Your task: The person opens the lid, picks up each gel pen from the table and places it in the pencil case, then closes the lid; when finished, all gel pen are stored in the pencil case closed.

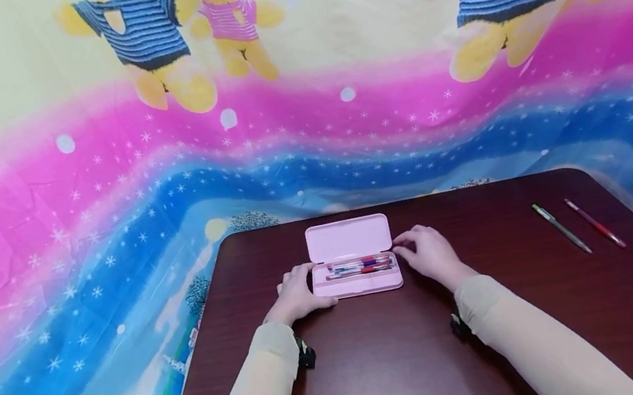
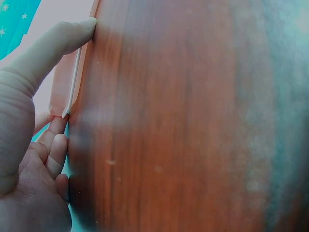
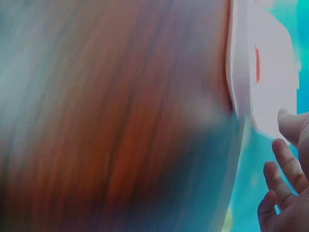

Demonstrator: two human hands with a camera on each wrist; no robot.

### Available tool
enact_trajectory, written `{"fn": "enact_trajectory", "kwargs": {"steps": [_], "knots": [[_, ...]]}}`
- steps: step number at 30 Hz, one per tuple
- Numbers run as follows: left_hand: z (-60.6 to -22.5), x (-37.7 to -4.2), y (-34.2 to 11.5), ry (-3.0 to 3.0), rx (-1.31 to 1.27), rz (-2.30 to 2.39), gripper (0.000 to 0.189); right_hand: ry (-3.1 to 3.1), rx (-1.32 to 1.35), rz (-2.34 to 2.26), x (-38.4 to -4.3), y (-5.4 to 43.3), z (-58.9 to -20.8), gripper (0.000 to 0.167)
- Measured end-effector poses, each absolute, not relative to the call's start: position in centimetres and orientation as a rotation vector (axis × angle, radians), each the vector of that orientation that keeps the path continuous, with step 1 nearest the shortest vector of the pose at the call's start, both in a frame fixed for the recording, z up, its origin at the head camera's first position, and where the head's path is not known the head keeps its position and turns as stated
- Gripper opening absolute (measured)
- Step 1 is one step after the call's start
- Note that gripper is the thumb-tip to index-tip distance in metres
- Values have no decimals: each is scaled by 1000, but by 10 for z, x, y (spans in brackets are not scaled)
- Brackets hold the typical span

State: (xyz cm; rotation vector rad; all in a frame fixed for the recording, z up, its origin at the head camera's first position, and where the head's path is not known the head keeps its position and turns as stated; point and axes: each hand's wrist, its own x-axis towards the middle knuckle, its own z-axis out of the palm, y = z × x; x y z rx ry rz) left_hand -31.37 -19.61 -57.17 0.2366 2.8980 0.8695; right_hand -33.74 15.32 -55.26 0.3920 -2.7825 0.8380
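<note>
A pink pencil case lies at the far middle of the table with its lid raised at the back. Several pens with red, blue and dark parts are inside, along the rear compartment. My left hand holds the case by its left end, thumb along the front wall and fingers at the side, as the left wrist view also shows. Beside the right end, near the hinge, is my right hand, fingers loosely bent and holding nothing. In the right wrist view its fingertips stand apart from the case.
On the right of the dark wooden table lie a green pen and a red pen, side by side and slanted. A printed cloth with bears and snowflakes hangs behind the table and around its sides.
</note>
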Motion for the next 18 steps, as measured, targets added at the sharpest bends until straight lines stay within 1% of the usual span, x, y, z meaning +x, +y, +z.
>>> {"fn": "enact_trajectory", "kwargs": {"steps": [6,12,18], "knots": [[-571,-314,-196,2894,229,871,105,-2748,236,882,-336,206,-549,35],[-570,-313,-196,2888,224,873,105,-2707,146,820,-332,266,-546,44],[-570,-313,-195,2881,225,884,105,-2723,-25,758,-328,327,-547,56]]}}
